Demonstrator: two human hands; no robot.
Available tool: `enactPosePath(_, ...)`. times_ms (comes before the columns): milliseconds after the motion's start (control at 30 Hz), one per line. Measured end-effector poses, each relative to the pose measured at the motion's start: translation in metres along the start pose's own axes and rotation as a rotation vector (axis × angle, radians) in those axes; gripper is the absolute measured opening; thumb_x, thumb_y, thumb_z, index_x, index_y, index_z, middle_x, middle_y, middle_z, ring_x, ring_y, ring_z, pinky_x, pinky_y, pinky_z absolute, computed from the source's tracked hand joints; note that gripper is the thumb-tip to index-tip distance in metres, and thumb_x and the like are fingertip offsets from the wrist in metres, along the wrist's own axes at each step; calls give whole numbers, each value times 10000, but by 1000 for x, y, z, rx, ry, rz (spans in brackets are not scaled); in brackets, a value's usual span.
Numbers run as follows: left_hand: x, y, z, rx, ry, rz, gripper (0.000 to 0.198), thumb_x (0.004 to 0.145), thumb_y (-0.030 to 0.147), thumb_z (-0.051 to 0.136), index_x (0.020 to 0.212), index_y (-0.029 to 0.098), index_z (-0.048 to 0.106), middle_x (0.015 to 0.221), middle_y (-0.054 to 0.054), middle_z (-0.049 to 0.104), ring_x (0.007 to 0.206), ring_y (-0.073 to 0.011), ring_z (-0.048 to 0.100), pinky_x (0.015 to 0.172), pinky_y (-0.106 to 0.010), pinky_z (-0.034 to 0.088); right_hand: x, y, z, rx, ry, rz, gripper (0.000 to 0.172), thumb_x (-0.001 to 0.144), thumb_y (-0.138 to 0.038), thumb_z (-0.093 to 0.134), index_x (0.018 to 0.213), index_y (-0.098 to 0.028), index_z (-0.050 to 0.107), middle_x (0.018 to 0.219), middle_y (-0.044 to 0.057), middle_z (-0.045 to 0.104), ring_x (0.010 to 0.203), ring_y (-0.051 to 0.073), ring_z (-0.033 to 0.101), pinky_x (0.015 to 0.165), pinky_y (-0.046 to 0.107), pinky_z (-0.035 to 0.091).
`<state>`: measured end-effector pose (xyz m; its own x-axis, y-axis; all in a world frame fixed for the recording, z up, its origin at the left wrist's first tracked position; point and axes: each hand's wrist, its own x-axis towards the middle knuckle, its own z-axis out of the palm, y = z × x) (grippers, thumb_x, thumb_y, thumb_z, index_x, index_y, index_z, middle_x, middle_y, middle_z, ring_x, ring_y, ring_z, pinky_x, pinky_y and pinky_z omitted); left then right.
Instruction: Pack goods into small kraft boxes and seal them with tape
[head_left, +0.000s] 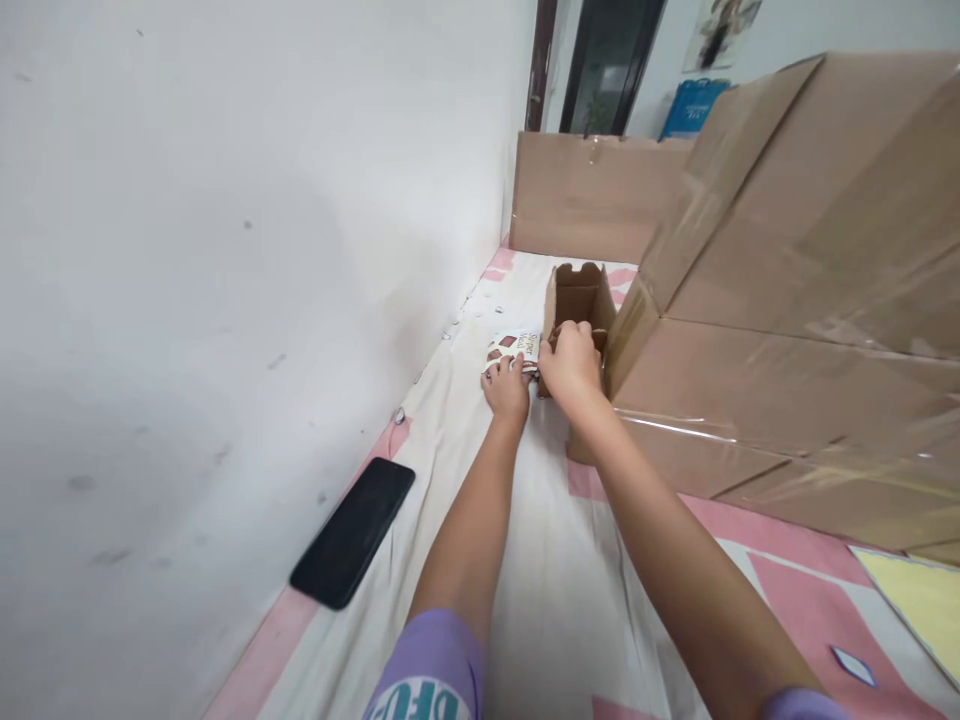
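Observation:
My left hand [508, 388] is at the near edge of a white printed pack [517, 345] with brown squares and lettering on it, and its fingers curl over that edge. Just right of the pack stands a small brown cardboard box [579, 300], its top open and its inside visible. My right hand [571, 365] grips the near rim of this box, with the fingers bent over the cardboard. The thumb side of that hand comes close to the pack. My fingers cover part of both things.
Large taped cardboard boxes [810, 380] rise on the right, close beside the small box. A cardboard panel [592, 195] stands behind. A black phone [352, 532] lies on the pink and white sheet [540, 560], near the white wall [262, 250].

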<state>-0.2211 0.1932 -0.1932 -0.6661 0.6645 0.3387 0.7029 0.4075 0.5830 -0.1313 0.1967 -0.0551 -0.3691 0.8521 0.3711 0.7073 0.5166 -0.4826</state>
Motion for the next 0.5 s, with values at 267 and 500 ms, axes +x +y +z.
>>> enactPosePath(267, -6, -23, -68, -76, 270, -65, 349, 1021, 370, 433, 1298, 252, 610, 1329, -103, 622, 1281, -241, 505, 1181, -500, 237, -37, 5, -11, 282, 102, -391, 100, 893, -165, 481, 813, -225, 471, 1021, 79, 522, 864, 197, 580, 810, 319, 499)
enactPosePath(500, -75, -76, -192, -245, 622, -224, 409, 996, 510, 444, 1024, 160, 653, 984, -56, 680, 963, -195, 638, 938, -436, 493, -101, 4, -73, 718, 343, -627, 214, 751, -64, 502, 807, -240, 394, 844, 10, 451, 758, 171, 469, 673, 291, 403)
